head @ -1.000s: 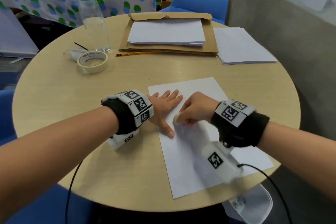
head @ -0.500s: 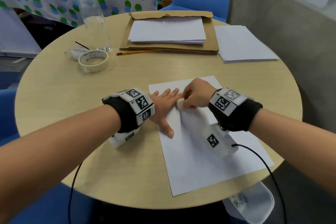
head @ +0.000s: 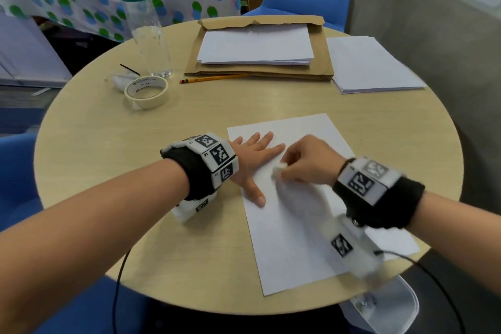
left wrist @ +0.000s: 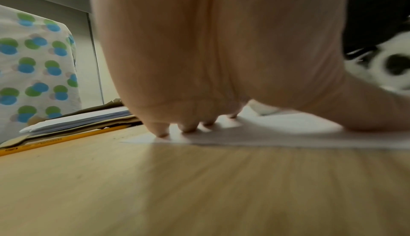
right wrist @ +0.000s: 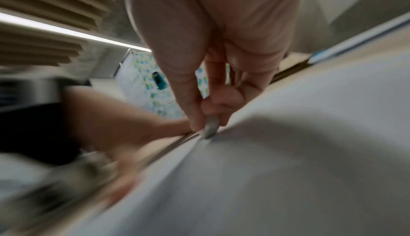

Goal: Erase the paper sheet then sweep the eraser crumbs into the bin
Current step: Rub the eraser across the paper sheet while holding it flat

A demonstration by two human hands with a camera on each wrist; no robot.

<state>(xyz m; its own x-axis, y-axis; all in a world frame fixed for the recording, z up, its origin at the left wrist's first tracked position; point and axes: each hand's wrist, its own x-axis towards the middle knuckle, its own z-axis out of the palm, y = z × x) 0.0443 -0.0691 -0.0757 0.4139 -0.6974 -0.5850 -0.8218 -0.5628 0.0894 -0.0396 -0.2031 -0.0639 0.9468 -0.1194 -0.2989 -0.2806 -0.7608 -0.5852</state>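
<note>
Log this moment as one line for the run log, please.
phase: erasing | left hand: flat, pressing paper sheet | right hand: pinching eraser on sheet | crumbs: cannot tell | sweeping: not started

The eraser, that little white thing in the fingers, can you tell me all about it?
The eraser is a small white block, a bit blurred, so its edges and any marks are hard to make out. The right hand pinches it between thumb and fingertips, and its bottom end touches the paper sheet near the sheet's left side. It sits close to the fingertips of the left hand, which lies flat on the paper. Most of it is hidden by the fingers.
</note>
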